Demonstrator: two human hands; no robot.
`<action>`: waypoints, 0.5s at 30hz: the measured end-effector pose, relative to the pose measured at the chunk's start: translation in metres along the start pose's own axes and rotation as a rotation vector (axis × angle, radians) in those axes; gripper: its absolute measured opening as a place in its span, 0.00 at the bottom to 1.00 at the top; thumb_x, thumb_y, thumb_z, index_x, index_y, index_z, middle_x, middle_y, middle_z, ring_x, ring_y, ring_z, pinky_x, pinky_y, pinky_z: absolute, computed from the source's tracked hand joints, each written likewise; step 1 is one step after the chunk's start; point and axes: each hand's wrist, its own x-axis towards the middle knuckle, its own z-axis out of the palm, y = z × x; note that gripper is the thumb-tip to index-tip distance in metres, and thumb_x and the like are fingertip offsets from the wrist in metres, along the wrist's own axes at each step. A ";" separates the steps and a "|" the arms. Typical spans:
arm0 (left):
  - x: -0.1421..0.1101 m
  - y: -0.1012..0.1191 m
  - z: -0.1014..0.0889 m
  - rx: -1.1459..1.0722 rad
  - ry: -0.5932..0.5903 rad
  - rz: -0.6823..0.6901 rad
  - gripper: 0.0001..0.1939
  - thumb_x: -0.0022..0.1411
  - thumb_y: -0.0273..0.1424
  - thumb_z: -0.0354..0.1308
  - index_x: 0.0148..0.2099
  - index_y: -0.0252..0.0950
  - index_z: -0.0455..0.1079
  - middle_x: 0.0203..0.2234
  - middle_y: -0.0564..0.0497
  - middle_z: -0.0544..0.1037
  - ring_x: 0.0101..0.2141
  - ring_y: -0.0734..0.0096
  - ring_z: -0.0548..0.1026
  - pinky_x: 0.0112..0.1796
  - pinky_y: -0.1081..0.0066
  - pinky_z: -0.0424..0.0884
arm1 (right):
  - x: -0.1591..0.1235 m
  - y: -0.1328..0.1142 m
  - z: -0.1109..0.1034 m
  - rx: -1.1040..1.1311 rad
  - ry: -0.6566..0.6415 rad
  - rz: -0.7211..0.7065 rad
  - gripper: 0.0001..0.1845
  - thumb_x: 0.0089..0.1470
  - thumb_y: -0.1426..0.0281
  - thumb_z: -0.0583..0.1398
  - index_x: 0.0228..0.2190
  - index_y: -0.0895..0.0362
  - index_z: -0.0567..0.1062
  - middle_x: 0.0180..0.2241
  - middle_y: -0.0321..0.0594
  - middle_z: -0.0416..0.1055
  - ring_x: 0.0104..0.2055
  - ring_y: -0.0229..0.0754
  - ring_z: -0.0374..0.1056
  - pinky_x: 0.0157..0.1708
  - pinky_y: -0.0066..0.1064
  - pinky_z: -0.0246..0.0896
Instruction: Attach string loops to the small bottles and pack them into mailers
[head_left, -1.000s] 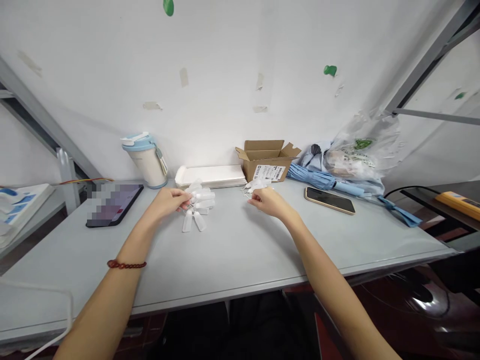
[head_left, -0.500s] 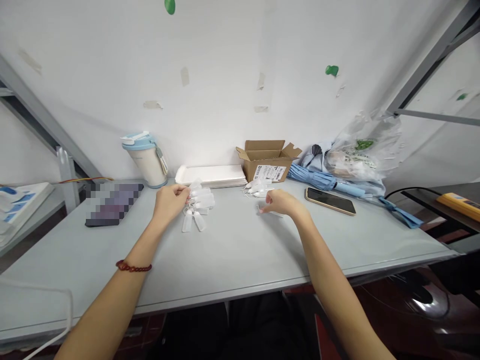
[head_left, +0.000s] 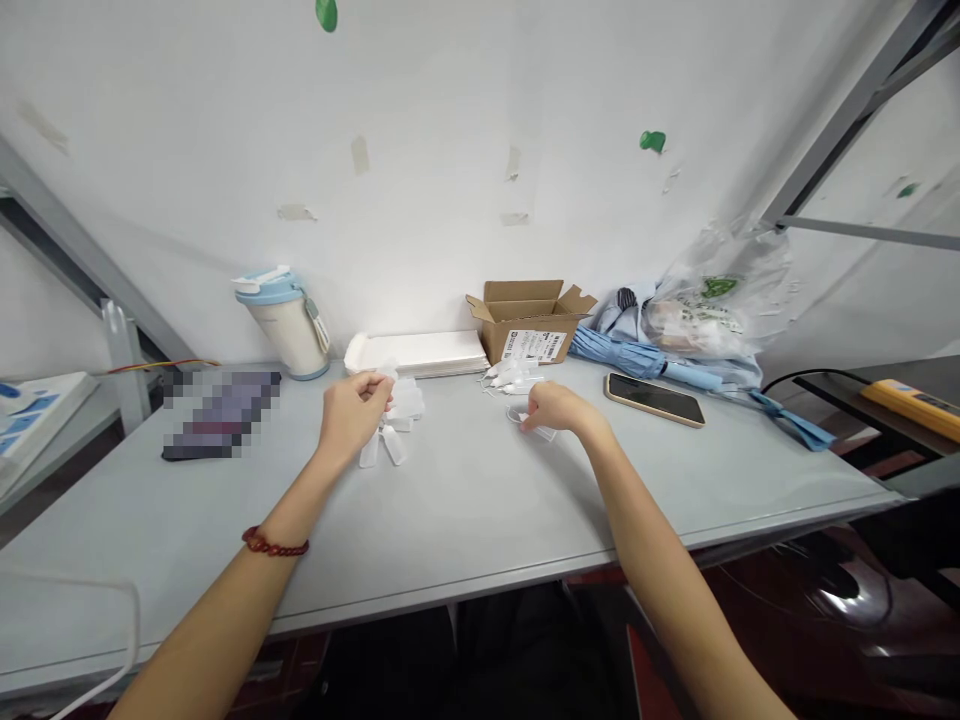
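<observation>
My left hand [head_left: 352, 412] is closed, thumb and fingertips pressed together at the left side of a spread-out bunch of translucent white plastic tags [head_left: 405, 402]. What lies between those fingertips is hidden. Several tags fan out to the right and toward the front edge. Thumb and fingers of my right hand [head_left: 559, 408] pinch a single clear tag [head_left: 546, 433], whose thin string loop sticks out to the left, low over the table. Just behind that hand lies a smaller heap of similar tags [head_left: 516, 376] with thin loops.
Along the wall stand a cream tumbler [head_left: 289, 325], a stack of white envelope-like sheets [head_left: 420, 352] and an open cardboard box [head_left: 532, 335]. To the right lie a phone [head_left: 654, 398], a folded blue umbrella [head_left: 626, 352] and a plastic bag [head_left: 720, 300]. A pixelated dark object [head_left: 225, 415] lies left.
My left hand has shifted slightly right, over the left part of the tag bunch. My right fingers have closed on the single tag. The whole view has moved a little.
</observation>
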 end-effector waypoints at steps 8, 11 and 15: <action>-0.016 0.018 0.007 0.046 -0.231 0.080 0.14 0.53 0.40 0.54 0.32 0.35 0.72 0.24 0.51 0.76 0.24 0.69 0.74 0.29 0.71 0.69 | -0.005 -0.035 0.018 0.407 0.063 -0.451 0.06 0.46 0.71 0.59 0.21 0.60 0.72 0.21 0.35 0.68 0.23 0.33 0.59 0.22 0.24 0.49; -0.025 0.024 0.011 0.083 -0.464 0.110 0.16 0.53 0.41 0.54 0.38 0.36 0.73 0.24 0.51 0.77 0.25 0.66 0.75 0.28 0.70 0.69 | -0.008 -0.044 0.020 0.517 0.042 -0.519 0.06 0.47 0.71 0.59 0.23 0.61 0.72 0.19 0.34 0.66 0.23 0.32 0.58 0.24 0.24 0.50; -0.035 0.026 0.019 0.090 -0.665 0.165 0.19 0.55 0.40 0.54 0.46 0.37 0.72 0.29 0.49 0.79 0.29 0.64 0.76 0.30 0.69 0.69 | -0.011 -0.048 0.020 0.605 0.016 -0.565 0.07 0.48 0.71 0.58 0.23 0.61 0.74 0.16 0.30 0.60 0.21 0.31 0.53 0.23 0.24 0.48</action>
